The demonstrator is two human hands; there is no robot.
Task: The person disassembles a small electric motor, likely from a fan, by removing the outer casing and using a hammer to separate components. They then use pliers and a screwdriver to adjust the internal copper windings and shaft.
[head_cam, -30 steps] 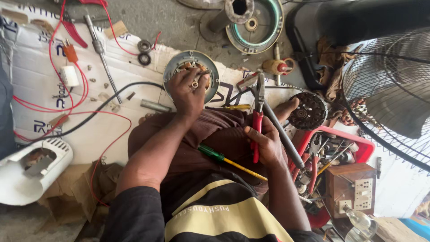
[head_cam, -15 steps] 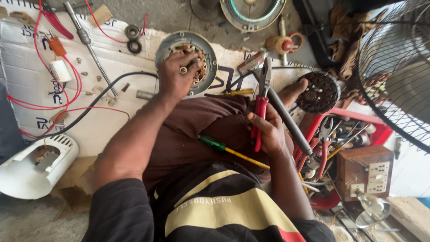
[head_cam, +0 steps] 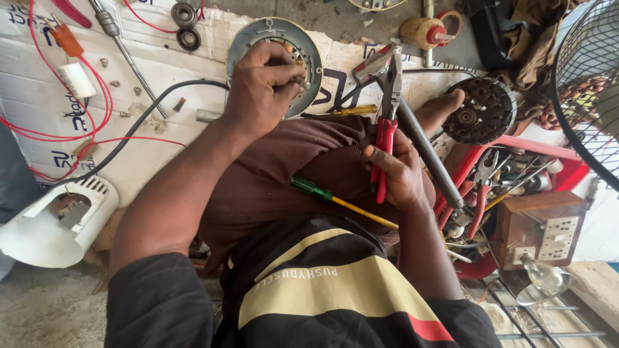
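Gripping a pair of red-handled pliers [head_cam: 387, 122], the right hand [head_cam: 396, 174] sat just right of the frame's centre, fingers wrapped tight round the handles while the steel nose pointed up the frame with its tips slightly parted and nothing between them. A dark grey rod [head_cam: 429, 151] ran slantwise beside that hand, from the pliers' pivot down toward the red toolbox [head_cam: 548, 158] at the right edge.

The left hand [head_cam: 261, 90] lay at upper centre, curled over the round grey motor housing [head_cam: 274, 61], its fingertips pinched together on something small at the housing's right side (too small to tell what). That housing rested on white printed cardboard [head_cam: 39, 96] which covered the upper left of the frame.

Between the two hands spread the person's brown-clad knee [head_cam: 290, 161], and across it lay a screwdriver with a green handle and yellow shaft [head_cam: 338, 200], pointing down to the right.

Further out, a black cable [head_cam: 138, 122] curved over the cardboard toward the housing, crossing looping red wires [head_cam: 97, 96]. Two black bearing rings [head_cam: 186, 26] sat near the top edge, with loose screws scattered left of them. A white plastic cover [head_cam: 48, 222] lay at the lower left. On the right, a dark perforated disc [head_cam: 480, 113] stood just above the toolbox, a wooden socket box [head_cam: 538, 229] sat below it, and a wire fan guard [head_cam: 590, 84] filled the upper right corner.
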